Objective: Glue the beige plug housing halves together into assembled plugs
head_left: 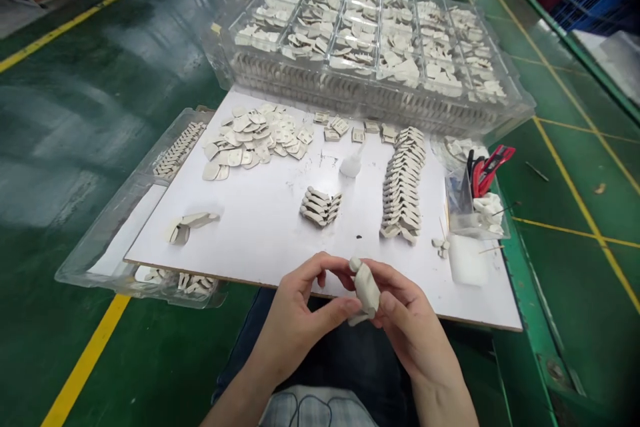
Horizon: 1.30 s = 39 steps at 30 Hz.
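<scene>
Low over the board's front edge, my left hand (306, 310) and my right hand (411, 315) both grip one small off-white moulded piece (367, 290). It has a rounded knob at its top end and a flat panel-like body, tilted between my fingers. My left thumb presses its lower left side, and my right thumb and fingers close on its right side. Part of it is hidden behind the fingers. Just beyond lie a short stack of similar pale pieces (320, 205) and a long overlapping row of them (403, 180).
The white board (260, 213) bears a heap of flat pale pieces (257, 137) and a small white bottle (351, 163). At the back sits a large clear compartment tray (330, 70). Red-handled pliers (490, 170) stand in a bin at right, near a white foam block (467, 260).
</scene>
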{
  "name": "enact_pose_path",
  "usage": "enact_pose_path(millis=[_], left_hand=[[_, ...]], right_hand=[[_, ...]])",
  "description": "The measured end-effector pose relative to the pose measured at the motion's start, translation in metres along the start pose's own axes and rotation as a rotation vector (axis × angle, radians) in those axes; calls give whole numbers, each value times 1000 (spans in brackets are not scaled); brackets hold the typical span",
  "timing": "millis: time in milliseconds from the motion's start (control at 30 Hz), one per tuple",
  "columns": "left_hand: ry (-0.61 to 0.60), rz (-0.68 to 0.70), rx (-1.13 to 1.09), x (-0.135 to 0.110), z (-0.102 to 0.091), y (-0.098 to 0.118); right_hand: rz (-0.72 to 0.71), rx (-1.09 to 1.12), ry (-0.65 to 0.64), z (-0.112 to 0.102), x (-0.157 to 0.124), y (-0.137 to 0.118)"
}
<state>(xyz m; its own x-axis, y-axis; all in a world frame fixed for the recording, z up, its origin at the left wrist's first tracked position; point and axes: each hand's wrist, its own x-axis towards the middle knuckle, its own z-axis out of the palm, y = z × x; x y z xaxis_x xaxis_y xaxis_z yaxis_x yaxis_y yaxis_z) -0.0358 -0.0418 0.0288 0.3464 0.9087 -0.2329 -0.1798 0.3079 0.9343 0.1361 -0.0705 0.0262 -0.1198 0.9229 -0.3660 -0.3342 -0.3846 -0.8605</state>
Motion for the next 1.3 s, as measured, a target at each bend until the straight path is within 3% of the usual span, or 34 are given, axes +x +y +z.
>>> enact_pose_path(millis=[100, 200, 300, 400, 533, 633, 700, 767, 800, 833, 1000, 1133, 1167, 1233, 1300], left_hand=[[-70, -67, -51, 6, -6, -4], [-174, -31, -59, 14, -14, -4], [-205, 11, -193, 19, -23, -3], [-104, -26, -410, 22, -31, -3], [102, -13, -616, 25, -41, -4], [99, 0, -693, 27, -43, -5], [82, -15, -708, 28, -43, -6], [72, -29, -717, 29, -42, -7], [68, -31, -720, 29, -42, -7], [66, -31, -723, 30, -42, -8], [71, -35, -728, 29, -44, -13], [72, -45, -731, 28, -44, -11], [84, -43, -743, 28, -44, -9], [107, -43, -770, 28, -43, -7], [117, -35, -785, 29, -43, -6]], right_hand=[[-22, -60, -41, -5, 6, -2], [-65, -108, -74, -2, 15, -7], [-116, -243, -64, 8, 24, -14], [-247, -495, 29, 22, 35, -29], [-566, -908, 256, 42, 65, -71], [-732, -1361, 195, 64, 105, -109], [-706, -1703, 165, 79, 139, -126], [-500, -2037, 186, 93, 172, -131], [-384, -2172, 135, 99, 187, -129], [-328, -2212, 110, 103, 201, -125], [-258, -2236, 95, 104, 231, -100], [-355, -2156, 98, 98, 203, -104], [-424, -2071, 78, 96, 189, -107], [-649, -1655, -12, 90, 154, -110], [-644, -1215, -113, 81, 118, -106]])
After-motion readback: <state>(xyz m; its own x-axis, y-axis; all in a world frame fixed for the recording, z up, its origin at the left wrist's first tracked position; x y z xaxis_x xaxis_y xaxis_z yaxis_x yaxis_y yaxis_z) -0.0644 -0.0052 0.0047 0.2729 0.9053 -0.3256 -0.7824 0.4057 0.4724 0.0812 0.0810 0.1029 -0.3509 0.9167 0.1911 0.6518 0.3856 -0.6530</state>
